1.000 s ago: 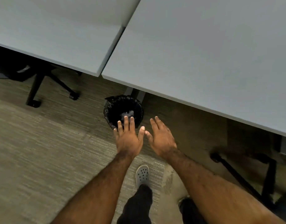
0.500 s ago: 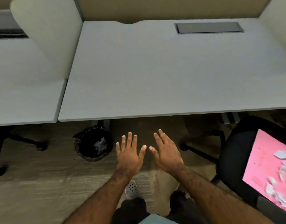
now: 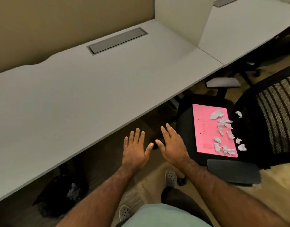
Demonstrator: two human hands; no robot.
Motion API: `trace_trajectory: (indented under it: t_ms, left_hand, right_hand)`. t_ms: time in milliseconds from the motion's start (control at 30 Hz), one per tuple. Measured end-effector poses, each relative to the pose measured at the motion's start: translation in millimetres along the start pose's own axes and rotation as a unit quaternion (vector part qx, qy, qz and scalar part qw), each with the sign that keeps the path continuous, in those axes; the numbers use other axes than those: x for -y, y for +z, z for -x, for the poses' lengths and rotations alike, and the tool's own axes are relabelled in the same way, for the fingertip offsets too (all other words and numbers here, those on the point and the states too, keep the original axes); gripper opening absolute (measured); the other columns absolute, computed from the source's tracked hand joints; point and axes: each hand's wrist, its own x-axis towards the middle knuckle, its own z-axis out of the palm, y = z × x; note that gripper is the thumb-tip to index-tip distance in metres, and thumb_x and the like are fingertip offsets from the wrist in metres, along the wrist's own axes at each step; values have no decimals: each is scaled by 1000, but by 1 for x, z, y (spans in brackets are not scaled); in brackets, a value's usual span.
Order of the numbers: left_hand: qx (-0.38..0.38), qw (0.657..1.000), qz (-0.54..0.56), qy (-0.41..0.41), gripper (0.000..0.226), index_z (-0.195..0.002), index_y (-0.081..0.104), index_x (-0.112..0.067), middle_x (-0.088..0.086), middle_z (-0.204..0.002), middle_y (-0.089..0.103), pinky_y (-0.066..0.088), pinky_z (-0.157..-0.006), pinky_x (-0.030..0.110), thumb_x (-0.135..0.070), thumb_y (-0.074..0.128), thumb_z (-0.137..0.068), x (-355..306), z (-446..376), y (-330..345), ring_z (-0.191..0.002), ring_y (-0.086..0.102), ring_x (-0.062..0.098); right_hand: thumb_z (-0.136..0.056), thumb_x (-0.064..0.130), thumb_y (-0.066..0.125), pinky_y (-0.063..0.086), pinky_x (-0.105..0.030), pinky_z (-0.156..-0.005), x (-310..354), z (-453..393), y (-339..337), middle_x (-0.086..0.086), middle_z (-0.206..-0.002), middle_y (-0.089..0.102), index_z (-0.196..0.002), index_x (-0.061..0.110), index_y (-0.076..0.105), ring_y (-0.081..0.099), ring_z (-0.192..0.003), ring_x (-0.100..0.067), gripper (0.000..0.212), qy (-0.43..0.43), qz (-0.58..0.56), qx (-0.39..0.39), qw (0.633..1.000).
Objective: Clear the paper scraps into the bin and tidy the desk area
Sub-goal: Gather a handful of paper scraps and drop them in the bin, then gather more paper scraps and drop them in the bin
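Several white crumpled paper scraps (image 3: pixel 223 131) lie on a pink folder (image 3: pixel 204 128) and beside it on the seat of a black office chair (image 3: pixel 185 115) at the right. A black-lined bin (image 3: pixel 59 195) stands on the floor under the grey desk (image 3: pixel 75 95), lower left, with crumpled paper inside. My left hand (image 3: pixel 135 149) and my right hand (image 3: pixel 172 145) hover side by side, palms down, fingers spread and empty, in front of the desk edge, left of the chair.
The chair's mesh back (image 3: pixel 276 115) and armrest (image 3: pixel 232 172) fill the right side. A white divider panel (image 3: pixel 181 18) separates this desk from the adjoining desk (image 3: pixel 247 27). A grey cable hatch (image 3: pixel 116 40) is set in the desktop. My feet in grey clogs stand on carpet.
The view has swung right from the bin to the chair with the pink folder and scraps. Both hands stay open and empty, held side by side.
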Motion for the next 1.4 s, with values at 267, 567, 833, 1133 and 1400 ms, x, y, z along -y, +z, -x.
trace_trajectory:
  t_ms: [267,567,833,1133,1400]
  left_hand:
    - [33,993,-30,113,73,-153,11,-22,3,-163,1,-8,-117,38,-65,15,-94,-84,-66,11,-149,-6,19]
    - [96,979,-36,178,68,-153,18,-20,5,-162,12,6,-121,39,-55,34,-96,-161,-124,44,-149,7,21]
    - [166,961,-63,210,69,-153,17,-21,3,-162,11,4,-118,37,-55,38,-96,-225,-177,94,-149,9,23]
    - [193,946,-93,244,73,-153,15,-24,3,-163,9,11,-119,40,-56,40,-94,-265,-244,153,-148,12,25]
    - [184,926,-130,303,60,-152,10,-37,6,-163,0,15,-119,52,-44,39,-99,-312,-339,207,-148,7,33]
  right_hand:
    - [-96,59,34,18,-39,-117,-85,2,-32,-3,-162,12,-152,23,21,15,-149,-23,68,134,-45,-65,988]
    - [-96,54,38,23,-47,-117,-174,4,-43,-6,-162,15,-152,19,22,17,-147,-27,67,273,-84,-92,954]
    - [-94,57,42,25,-49,-116,-262,-2,-32,-7,-162,14,-152,18,21,16,-148,-28,73,389,-134,-98,906]
    - [-91,62,45,27,-52,-113,-338,-30,-3,-8,-162,9,-152,20,17,17,-147,-28,79,447,-154,-116,873]
    - [-84,74,41,19,-48,-116,-408,-67,25,-9,-162,10,-152,19,20,15,-148,-27,89,460,-67,-89,881]
